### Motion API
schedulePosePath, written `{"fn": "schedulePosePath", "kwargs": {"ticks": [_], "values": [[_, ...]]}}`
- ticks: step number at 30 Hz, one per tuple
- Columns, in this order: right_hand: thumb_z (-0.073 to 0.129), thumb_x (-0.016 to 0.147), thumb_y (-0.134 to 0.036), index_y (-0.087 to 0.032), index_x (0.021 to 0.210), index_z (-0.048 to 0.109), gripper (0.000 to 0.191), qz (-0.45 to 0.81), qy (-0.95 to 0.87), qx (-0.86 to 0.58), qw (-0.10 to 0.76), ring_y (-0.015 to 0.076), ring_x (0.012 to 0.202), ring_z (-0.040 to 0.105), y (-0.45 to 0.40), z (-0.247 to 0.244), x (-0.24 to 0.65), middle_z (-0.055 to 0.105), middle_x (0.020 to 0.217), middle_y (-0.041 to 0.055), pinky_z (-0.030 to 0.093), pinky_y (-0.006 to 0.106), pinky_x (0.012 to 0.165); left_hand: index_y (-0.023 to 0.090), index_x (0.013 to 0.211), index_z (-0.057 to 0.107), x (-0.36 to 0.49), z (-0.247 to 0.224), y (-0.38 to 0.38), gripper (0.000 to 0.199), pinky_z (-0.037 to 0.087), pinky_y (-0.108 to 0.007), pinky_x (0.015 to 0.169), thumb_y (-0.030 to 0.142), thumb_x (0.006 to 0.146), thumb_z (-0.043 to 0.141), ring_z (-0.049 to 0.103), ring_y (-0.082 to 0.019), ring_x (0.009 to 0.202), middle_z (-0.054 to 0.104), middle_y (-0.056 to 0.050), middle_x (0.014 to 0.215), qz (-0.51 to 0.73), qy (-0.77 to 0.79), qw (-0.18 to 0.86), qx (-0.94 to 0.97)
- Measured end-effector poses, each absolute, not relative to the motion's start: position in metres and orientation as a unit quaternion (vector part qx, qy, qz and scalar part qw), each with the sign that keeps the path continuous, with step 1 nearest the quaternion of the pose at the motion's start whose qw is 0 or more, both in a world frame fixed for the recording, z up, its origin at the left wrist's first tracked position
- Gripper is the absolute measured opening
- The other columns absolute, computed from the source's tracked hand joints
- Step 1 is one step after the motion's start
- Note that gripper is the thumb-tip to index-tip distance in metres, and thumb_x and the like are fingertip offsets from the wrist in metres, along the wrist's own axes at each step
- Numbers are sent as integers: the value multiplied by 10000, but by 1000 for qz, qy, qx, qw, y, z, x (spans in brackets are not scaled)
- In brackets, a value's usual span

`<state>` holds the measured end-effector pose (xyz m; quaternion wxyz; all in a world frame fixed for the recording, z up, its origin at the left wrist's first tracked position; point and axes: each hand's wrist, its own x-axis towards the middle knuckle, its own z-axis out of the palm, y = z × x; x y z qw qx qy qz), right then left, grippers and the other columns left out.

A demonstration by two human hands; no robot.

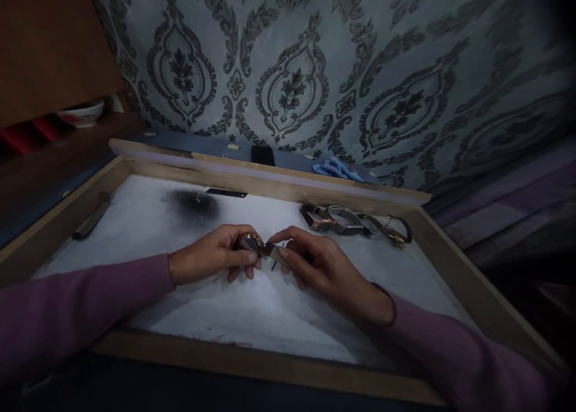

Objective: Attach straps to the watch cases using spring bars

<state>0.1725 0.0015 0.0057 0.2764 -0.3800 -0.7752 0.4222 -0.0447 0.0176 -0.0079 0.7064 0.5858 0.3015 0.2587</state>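
Observation:
My left hand [225,253] is closed around the round case of a wristwatch [249,242], its thumb across the lower edge. The case has a gold-toned rim. From the right, my right hand [310,259] pinches a short dark and light strip [273,252] beside the watch case; it looks like part of the strap. A thin dark pin or buckle piece shows at the fingertips, too small to make out. Both hands are over the middle of the white tray surface [216,316], and the right hand's curled fingers are partly hidden.
Several watches [346,220] lie in a row at the tray's back right. A dark flat strip [226,192] lies near the back wall, and a long dark object [92,216] at the left. Raised wooden edges [270,367] surround the tray. Behind stand a black object [263,155] and blue cloth [337,168].

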Motion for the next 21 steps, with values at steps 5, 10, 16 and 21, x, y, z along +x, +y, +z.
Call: {"fn": "schedulePosePath", "kwargs": {"ticks": [5, 10, 16, 21], "values": [[474, 944, -256, -162, 1055, 570, 174, 423, -774, -379, 280, 44, 390, 441, 2, 6, 171, 554, 609, -39, 349, 166, 384, 139, 858, 548, -45, -11, 18, 118, 413, -178, 440, 234, 822, 609, 565, -106, 632, 612, -32, 796, 263, 293, 701, 595], [466, 941, -241, -155, 1047, 572, 173, 403, -786, -375, 281, 41, 381, 444, 5, 7, 172, 552, 597, -41, 345, 161, 383, 140, 860, 541, -44, -12, 18, 112, 400, -176, 435, 226, 819, 601, 557, -101, 617, 614, -30, 782, 278, 296, 694, 595], [460, 947, -296, -143, 1047, 564, 210, 389, -782, -393, 286, 45, 388, 451, 9, 13, 178, 557, 603, -36, 351, 155, 382, 131, 845, 545, -35, -11, 26, 139, 388, -177, 433, 230, 786, 624, 569, -114, 635, 607, -34, 773, 293, 304, 683, 595], [457, 952, -320, -142, 1041, 556, 223, 371, -775, -415, 300, 42, 380, 446, 9, 14, 187, 558, 602, -41, 331, 150, 366, 134, 856, 535, -28, -13, 35, 153, 382, -166, 425, 215, 761, 622, 576, -119, 654, 610, -42, 798, 290, 312, 673, 605]]}}
